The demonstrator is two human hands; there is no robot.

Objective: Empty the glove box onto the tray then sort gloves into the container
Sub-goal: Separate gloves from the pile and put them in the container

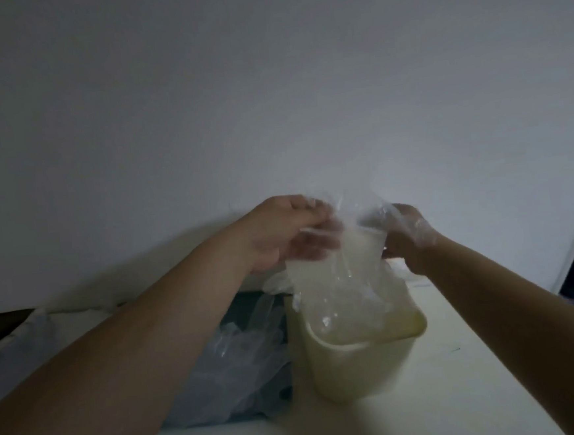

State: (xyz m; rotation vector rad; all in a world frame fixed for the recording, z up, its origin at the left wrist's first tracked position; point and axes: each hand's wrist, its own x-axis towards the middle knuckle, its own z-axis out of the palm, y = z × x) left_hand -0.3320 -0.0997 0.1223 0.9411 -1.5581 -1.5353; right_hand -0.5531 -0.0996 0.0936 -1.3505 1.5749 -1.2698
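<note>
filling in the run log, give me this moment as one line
phase: sorting | left hand: grips clear glove | right hand: grips same glove | glove: hangs over container | tray: holds glove pile

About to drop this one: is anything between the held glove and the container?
Nothing visible. The glove, held by the left hand and right hand, hangs straight over the open container, its lower end at the rim. The loose pile lies off to the left.
</note>
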